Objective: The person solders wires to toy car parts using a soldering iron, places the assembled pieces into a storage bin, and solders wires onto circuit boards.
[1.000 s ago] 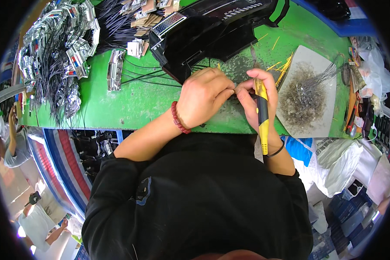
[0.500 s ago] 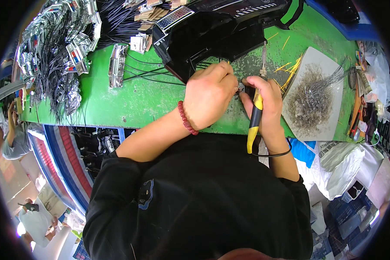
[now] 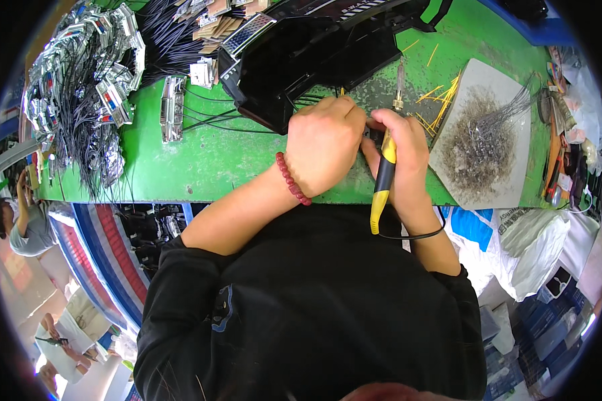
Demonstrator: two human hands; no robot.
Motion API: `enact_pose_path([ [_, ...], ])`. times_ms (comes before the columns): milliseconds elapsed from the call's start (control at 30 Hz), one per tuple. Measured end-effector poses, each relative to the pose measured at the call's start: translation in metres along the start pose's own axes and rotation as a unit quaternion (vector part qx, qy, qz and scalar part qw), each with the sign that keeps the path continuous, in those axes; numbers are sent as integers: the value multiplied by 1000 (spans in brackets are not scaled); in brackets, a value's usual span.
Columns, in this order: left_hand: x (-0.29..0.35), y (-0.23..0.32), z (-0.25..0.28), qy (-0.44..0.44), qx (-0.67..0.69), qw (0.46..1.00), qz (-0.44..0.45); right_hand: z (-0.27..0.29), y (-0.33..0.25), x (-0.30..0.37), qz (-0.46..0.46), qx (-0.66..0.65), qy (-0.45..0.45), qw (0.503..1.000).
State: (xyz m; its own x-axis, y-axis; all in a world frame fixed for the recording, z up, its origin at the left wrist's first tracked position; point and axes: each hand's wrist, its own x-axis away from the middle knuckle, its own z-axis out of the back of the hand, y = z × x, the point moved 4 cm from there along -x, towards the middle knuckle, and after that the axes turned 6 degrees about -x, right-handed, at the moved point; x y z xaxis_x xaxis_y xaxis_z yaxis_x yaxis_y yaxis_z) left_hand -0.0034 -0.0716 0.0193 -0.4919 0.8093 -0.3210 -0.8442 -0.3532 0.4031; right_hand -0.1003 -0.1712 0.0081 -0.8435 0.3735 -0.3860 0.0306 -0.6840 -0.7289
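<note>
My right hand [image 3: 405, 147] is wrapped round a soldering iron [image 3: 385, 166] with a yellow-and-black handle, its metal shaft pointing away from me over the table. The iron's black cord loops past my right wrist. Close beside it, my left hand [image 3: 324, 137] is closed, knuckles up, with a red bead bracelet on the wrist. What its fingers pinch is hidden; a bit of yellow shows past the knuckles. Thin black wires run from under a large black plastic housing [image 3: 274, 83] just beyond my left hand. A chrome-coloured wired part [image 3: 172, 110] lies further left.
Bundles of shiny parts with black wires [image 3: 87, 87] pile up at the far left. Right of my hands, yellow sticks [image 3: 441, 107] lie by a grey board [image 3: 467, 83] bearing dark residue and thin wires. Tools [image 3: 554, 167] line the table's right edge. Other people are at lower left.
My hands have drawn closer together, and the small metal part that showed between them is now mostly covered. The iron's handle has shifted slightly left. The whole view has shifted a little.
</note>
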Motion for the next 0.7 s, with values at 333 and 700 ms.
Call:
enact_pose_path([
  [333, -12, 5, -2, -53, 29, 998, 5, 66, 27, 32, -161, -214, 84, 960],
  [700, -16, 5, -1, -87, 26, 996, 20, 190, 103, 95, -188, -283, 415, 844],
])
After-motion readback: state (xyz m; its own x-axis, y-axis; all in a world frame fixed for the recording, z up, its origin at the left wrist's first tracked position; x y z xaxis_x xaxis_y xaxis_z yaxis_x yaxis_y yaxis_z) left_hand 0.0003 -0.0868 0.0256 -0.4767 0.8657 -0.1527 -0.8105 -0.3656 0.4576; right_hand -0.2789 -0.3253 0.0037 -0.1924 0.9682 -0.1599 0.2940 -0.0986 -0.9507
